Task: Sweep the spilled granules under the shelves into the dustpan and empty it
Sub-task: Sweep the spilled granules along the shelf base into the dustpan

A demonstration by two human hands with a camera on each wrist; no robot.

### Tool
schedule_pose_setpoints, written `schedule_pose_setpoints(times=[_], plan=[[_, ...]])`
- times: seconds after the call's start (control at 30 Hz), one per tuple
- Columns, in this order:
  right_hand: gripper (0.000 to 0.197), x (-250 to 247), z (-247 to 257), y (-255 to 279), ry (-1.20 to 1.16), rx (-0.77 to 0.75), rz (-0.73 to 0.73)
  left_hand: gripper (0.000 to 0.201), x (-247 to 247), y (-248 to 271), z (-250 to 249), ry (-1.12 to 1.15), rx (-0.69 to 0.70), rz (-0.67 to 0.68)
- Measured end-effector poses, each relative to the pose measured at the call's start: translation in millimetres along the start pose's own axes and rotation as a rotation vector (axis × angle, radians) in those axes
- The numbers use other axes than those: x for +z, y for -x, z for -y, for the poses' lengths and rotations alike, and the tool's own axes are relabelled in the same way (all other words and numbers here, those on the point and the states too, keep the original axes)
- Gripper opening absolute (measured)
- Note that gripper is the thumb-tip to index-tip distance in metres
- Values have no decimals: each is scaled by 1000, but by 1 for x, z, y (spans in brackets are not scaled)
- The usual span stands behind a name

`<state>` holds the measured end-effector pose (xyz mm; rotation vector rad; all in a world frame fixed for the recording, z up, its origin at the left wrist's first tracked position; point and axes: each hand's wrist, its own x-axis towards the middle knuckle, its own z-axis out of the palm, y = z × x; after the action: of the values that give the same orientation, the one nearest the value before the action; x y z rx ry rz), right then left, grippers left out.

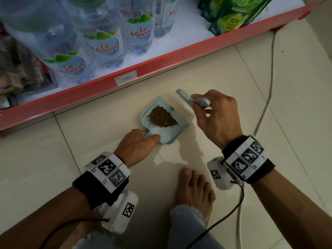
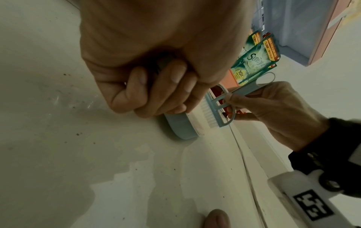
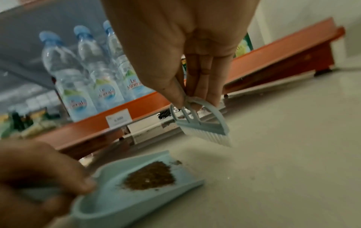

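Observation:
A pale blue dustpan (image 1: 172,133) lies on the tiled floor just in front of the red shelf base, and a heap of brown granules (image 1: 161,117) fills its middle. My left hand (image 1: 139,143) grips the dustpan's handle, fingers curled round it (image 2: 156,86). My right hand (image 1: 215,114) pinches the handle of a small pale blue brush (image 3: 203,123), held above the floor beyond the pan's open lip, white bristles (image 3: 213,137) pointing down. A few stray granules (image 3: 176,162) lie at the lip.
The red shelf edge (image 1: 161,60) carries water bottles (image 1: 106,49) and green sachets (image 1: 231,15), with a price tag (image 1: 126,78). My bare foot (image 1: 194,191) stands close behind the pan. A white cable (image 1: 265,105) runs over the floor at right.

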<state>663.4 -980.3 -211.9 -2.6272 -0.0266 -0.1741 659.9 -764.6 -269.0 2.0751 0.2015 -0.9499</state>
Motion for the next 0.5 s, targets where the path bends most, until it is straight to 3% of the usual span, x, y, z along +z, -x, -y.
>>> schedule_pose_setpoints(times=[0.1, 0.2, 0.27, 0.37, 0.43, 0.5], plan=[[26, 2, -1, -5, 233, 25, 106, 36, -1, 2, -2, 3, -8, 2], [27, 10, 7, 1, 153, -14, 277, 38, -1, 4, -4, 0, -27, -2], [22, 12, 12, 6, 0, -1, 249, 41, -2, 6, -3, -6, -36, -5], [16, 9, 11, 3, -104, 41, 57, 40, -4, 8, -1, -10, -39, 1], [20, 9, 7, -2, -14, 42, 23, 38, -4, 9, -1, -17, -38, -2], [24, 11, 6, -4, 151, 28, 81, 38, -5, 9, -2, -25, -41, -12]])
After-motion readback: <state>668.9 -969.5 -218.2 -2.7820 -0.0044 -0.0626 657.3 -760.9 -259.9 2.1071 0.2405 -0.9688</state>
